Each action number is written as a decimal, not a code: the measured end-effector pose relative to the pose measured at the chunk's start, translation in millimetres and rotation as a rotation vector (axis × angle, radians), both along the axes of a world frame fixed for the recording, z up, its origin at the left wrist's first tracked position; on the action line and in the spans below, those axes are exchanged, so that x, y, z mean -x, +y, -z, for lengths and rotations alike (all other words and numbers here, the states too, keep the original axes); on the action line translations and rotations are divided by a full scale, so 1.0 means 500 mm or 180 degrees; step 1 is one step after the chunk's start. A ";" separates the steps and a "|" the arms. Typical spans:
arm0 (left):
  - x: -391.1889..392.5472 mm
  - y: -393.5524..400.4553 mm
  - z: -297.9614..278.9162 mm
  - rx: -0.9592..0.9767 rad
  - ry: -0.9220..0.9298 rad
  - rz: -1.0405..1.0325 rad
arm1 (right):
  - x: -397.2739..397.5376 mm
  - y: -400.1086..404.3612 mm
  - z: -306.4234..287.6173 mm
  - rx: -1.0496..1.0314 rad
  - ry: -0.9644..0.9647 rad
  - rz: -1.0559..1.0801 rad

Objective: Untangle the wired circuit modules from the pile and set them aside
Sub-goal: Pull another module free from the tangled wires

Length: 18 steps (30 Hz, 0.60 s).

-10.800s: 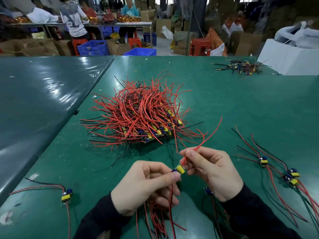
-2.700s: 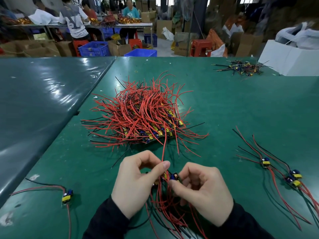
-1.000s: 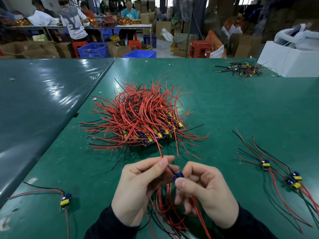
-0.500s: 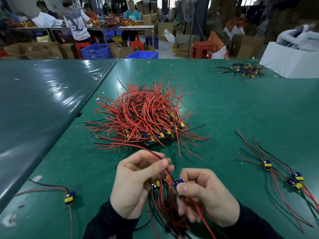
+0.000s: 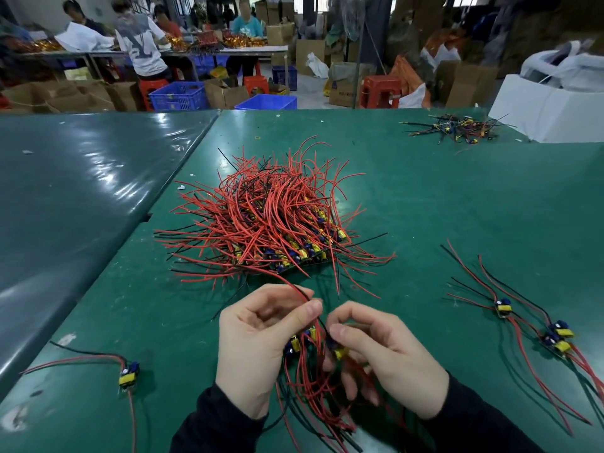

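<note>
At a green worktable [image 5: 457,207], a worker's left hand [image 5: 258,341] pinches a red wire [image 5: 295,291] running up-left toward the pile [image 5: 264,223]; the right hand [image 5: 382,354] pinches a small module [image 5: 336,349], its body half hidden by fingers; leads hang toward the worker, ends cut off.

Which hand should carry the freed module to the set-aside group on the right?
Right. The right hand pinches a module and lies nearer the three set-aside modules. The left hand holds a red wire from the bundle.
</note>
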State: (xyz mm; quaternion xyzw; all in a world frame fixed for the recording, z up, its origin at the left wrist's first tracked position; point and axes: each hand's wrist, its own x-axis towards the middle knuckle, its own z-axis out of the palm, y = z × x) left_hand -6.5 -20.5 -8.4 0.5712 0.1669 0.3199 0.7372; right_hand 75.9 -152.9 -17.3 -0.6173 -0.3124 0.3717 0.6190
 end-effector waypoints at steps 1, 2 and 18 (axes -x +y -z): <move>-0.001 -0.002 0.001 -0.0039 -0.0024 -0.0011 | 0.000 0.000 -0.003 -0.0018 0.0080 -0.0057; -0.002 -0.004 0.002 -0.0083 -0.0049 -0.0018 | 0.000 -0.001 -0.005 -0.0040 0.0132 -0.0096; -0.007 -0.019 0.024 -0.0152 -0.0004 0.0293 | -0.007 -0.002 0.000 0.0034 0.0279 0.0142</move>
